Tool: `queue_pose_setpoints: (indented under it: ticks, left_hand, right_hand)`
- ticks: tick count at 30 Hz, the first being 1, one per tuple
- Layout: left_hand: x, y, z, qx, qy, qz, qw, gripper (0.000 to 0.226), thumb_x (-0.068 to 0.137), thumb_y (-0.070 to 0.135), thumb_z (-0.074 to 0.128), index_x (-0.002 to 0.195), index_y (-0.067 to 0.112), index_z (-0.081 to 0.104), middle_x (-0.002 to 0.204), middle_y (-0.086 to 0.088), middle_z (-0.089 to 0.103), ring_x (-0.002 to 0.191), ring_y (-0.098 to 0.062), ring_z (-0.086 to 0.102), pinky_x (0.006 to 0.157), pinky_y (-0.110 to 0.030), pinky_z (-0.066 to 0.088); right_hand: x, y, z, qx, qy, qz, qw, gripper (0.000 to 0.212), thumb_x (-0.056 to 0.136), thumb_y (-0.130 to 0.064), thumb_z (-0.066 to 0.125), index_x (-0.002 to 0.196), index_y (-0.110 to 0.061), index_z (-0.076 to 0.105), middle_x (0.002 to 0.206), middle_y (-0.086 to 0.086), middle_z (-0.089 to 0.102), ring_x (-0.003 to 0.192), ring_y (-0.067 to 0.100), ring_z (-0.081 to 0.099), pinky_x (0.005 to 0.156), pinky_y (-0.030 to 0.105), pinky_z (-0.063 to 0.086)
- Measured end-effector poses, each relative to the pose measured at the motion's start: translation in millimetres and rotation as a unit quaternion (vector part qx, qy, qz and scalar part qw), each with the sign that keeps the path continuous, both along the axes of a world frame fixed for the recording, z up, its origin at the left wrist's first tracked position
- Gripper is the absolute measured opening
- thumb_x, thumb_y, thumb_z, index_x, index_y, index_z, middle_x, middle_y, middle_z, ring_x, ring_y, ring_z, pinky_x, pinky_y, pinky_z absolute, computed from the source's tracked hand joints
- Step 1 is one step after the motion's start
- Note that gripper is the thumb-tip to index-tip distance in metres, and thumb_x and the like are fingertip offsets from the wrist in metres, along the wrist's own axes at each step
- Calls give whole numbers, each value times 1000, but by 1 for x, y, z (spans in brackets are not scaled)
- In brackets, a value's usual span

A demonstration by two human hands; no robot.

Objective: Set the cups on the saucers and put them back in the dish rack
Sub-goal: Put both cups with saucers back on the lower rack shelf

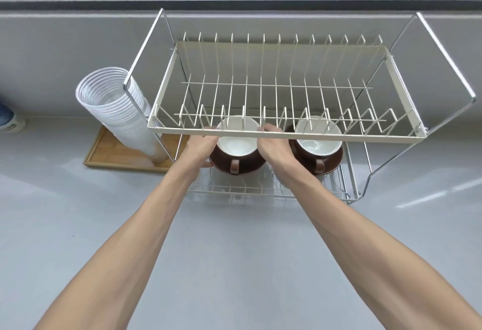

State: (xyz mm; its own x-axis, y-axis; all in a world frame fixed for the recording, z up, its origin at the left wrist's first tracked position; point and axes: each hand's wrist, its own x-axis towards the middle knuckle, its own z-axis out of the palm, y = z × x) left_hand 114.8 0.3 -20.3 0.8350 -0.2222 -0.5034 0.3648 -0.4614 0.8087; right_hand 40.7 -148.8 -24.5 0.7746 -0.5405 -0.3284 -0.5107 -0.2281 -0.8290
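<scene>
A two-tier wire dish rack [287, 135] stands on the grey counter. On its lower tier sit two brown cups with white insides, each on a brown saucer. My left hand [202, 147] and my right hand [272, 144] grip the left saucer [224, 166] from either side, with the left cup [236, 144] on it, handle toward me. The right cup [317, 143] rests on the right saucer [335, 161] just beyond my right hand. The upper tier's front rail hides my fingertips and the cups' far rims.
A tall stack of clear plastic cups [117, 105] leans on a wooden tray [112, 157] left of the rack. A blue-and-white container [9, 121] sits at the far left edge. A grey wall ledge runs behind the rack.
</scene>
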Motion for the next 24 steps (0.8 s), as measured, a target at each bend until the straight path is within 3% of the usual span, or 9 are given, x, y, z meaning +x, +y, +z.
queue_pose_setpoints:
  ticks: [4, 7, 11, 16, 19, 21, 24]
  left_hand:
    - [1, -3, -2, -2, 2, -9, 1000, 54, 85, 61, 63, 126, 26, 65, 125, -7, 68, 100, -24, 63, 87, -42, 59]
    - [0, -3, -4, -3, 0, -7, 1000, 62, 80, 67, 63, 127, 26, 65, 127, -6, 68, 101, -22, 63, 88, -43, 59]
    - [-2, -5, -4, -6, -8, -10, 1000, 56, 87, 60, 62, 131, 25, 63, 126, -4, 68, 105, -20, 64, 91, -43, 58]
    - [-5, -6, -4, 23, -13, -25, 999, 50, 93, 44, 60, 138, 21, 58, 129, -4, 64, 115, -24, 61, 99, -44, 55]
    - [-8, -4, 3, 65, -37, -65, 995, 48, 100, 42, 52, 140, 16, 53, 118, 3, 58, 110, -22, 54, 96, -40, 52]
    - [-12, 0, 11, 89, -59, -87, 991, 43, 102, 38, 49, 140, 17, 52, 111, 3, 53, 105, -22, 50, 94, -43, 52]
    - [-16, 9, 20, 121, -75, -129, 981, 41, 101, 38, 49, 137, 20, 55, 124, -2, 58, 113, -28, 56, 97, -46, 51]
  right_hand:
    - [3, -1, -5, 3, 3, 3, 1000, 31, 103, -23, 36, 88, -9, 59, 76, 0, 52, 83, 25, 50, 79, 36, 40]
    - [4, -3, -10, 4, 6, 4, 1000, 29, 103, -24, 35, 85, -14, 56, 77, -1, 51, 83, 24, 48, 77, 35, 38]
    - [3, -5, -9, 8, 7, 12, 1000, 31, 104, -24, 35, 104, -10, 63, 102, 10, 63, 93, 25, 55, 83, 36, 42]
    - [-2, -3, -3, 12, 0, 33, 999, 36, 102, -28, 37, 128, -18, 60, 132, 7, 61, 121, 29, 55, 105, 47, 44]
    - [-7, -3, 0, -15, -10, 39, 999, 33, 101, -28, 39, 121, -15, 62, 124, 8, 64, 114, 32, 57, 102, 49, 46]
    - [-11, -4, 3, -31, -5, 40, 999, 32, 98, -31, 36, 108, -15, 62, 107, 7, 63, 97, 32, 55, 92, 46, 48]
    - [-18, -4, 7, -58, 29, 52, 997, 26, 97, -34, 34, 85, -14, 47, 89, 11, 51, 81, 28, 45, 76, 39, 41]
